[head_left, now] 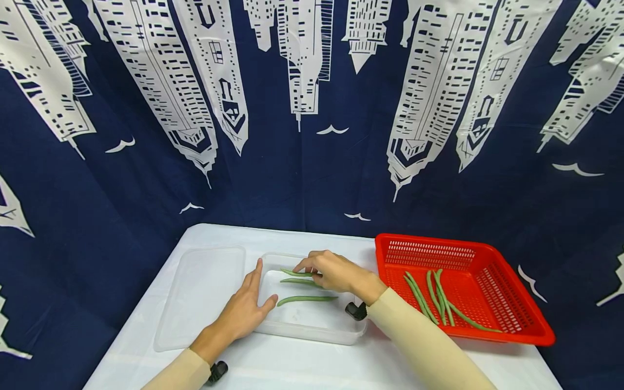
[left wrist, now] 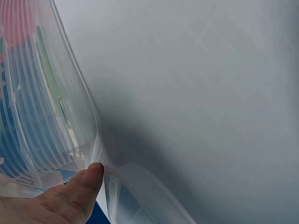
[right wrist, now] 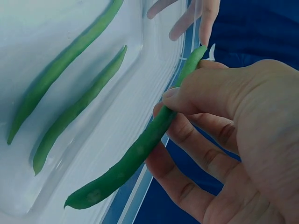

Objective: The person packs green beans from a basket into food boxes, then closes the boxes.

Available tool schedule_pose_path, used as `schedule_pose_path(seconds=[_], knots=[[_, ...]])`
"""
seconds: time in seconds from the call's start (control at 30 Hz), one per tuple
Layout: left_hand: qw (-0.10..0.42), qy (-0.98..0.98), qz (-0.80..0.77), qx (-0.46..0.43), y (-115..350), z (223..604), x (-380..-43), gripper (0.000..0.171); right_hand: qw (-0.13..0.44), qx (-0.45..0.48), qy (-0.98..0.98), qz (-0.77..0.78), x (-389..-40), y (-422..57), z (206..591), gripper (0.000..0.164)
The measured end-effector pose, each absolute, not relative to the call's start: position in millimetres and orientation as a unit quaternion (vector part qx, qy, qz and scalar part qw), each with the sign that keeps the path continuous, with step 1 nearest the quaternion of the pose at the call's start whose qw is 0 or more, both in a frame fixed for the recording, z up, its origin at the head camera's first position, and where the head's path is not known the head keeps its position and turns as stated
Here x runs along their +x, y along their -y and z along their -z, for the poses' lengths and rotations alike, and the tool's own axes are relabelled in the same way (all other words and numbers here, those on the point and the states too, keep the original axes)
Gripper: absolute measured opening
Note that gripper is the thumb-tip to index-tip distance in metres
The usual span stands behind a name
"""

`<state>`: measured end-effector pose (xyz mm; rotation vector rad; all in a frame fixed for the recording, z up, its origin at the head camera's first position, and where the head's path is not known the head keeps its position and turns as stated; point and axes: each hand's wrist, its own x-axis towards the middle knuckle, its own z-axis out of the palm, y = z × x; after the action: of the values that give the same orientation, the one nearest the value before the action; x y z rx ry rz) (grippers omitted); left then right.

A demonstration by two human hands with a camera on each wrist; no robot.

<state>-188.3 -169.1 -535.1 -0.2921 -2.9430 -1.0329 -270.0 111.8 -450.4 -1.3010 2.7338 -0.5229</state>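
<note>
My right hand (head_left: 336, 271) pinches a green bean (right wrist: 135, 149) between thumb and fingers, over the far part of a clear plastic container (head_left: 312, 331). Inside that container lie two more green beans: a longer one (head_left: 307, 299) nearer me and a shorter one (right wrist: 79, 109) beside the held bean. At the container's left side, my left hand (head_left: 246, 309) rests with its fingers straight along the wall and its thumb over the rim. In the left wrist view, fingers (left wrist: 77, 193) of this hand show against the translucent wall.
A flat translucent lid (head_left: 205, 292) lies on the white table (head_left: 273, 368) left of the container. To the right stands a red perforated basket (head_left: 429, 240) holding several green beans (head_left: 414, 292). A dark blue cloth (head_left: 302, 173) with printed white buildings hangs behind the table.
</note>
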Motion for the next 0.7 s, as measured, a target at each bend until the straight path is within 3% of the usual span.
schedule_pose_path(seconds=[0.7], knots=[[0.003, 0.939, 0.331, -0.094, 167.6, 533.5, -186.6, 0.104, 0.046, -0.406, -0.898, 0.162, -264.8, -112.9, 449.7, 0.045]])
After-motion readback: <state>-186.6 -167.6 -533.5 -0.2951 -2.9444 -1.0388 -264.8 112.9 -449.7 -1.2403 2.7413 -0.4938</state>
